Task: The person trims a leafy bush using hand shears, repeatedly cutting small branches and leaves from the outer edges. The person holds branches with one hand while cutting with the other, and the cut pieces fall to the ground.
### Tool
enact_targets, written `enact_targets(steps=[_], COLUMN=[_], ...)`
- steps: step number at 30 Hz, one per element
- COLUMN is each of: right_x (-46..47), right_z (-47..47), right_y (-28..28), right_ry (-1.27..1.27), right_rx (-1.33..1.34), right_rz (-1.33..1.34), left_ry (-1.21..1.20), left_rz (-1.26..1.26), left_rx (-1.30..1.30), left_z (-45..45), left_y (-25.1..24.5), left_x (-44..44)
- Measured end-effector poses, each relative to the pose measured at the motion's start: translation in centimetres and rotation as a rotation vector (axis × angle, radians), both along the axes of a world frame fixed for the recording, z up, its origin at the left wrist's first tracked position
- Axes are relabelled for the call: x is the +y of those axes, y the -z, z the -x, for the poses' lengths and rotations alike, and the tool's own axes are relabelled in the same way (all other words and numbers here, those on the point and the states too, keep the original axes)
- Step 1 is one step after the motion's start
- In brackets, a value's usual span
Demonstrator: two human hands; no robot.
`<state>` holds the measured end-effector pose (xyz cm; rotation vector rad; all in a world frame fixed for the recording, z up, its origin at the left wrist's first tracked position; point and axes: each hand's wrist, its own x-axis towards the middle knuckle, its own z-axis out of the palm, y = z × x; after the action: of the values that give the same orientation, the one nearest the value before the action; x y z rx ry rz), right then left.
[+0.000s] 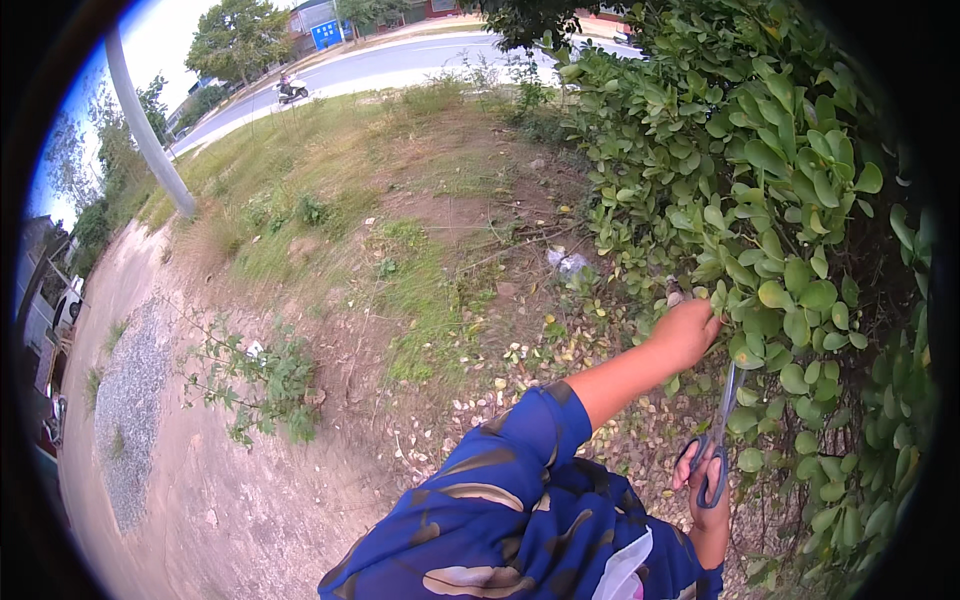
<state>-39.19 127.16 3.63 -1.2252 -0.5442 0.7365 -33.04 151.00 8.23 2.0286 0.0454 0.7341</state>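
Observation:
My left hand [686,332] reaches up to the near side of a leafy green hedge [780,300]; its fingertips are at the leaves and partly hidden, so what they grip does not show. Lower down, my right hand [701,476] holds a pair of scissors [724,427] by the dark handles. The metal blades point up into the foliage, their tips partly behind leaves. Yellowed fallen leaves [487,401] lie on the soil under both arms.
The hedge fills the right side. A crumpled clear plastic bag [568,261] lies at its foot. To the left are a leafy weed [262,375], a gravel pile [131,420] and a pole [150,127]. A scooter [292,91] is on the road beyond.

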Motion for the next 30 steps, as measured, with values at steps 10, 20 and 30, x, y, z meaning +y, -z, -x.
enact_targets(steps=[10,20,30], right_x=[0.3,3.8,5.7], right_z=[-0.3,-1.6,-2.7], right_y=[-0.9,-2.7,-1.7], right_ry=[-0.025,0.014,0.164], right_rx=[-0.088,-0.039,0.010], right_rz=[0.152,0.057,0.031], left_ry=[0.024,0.230,0.223], left_rz=[0.138,0.685,0.186], left_rx=[-0.035,0.056,0.041], left_z=[-1.3,-2.2,-0.5], left_y=[2.1,2.1,2.2], left_x=[1.2,3.6,2.4])
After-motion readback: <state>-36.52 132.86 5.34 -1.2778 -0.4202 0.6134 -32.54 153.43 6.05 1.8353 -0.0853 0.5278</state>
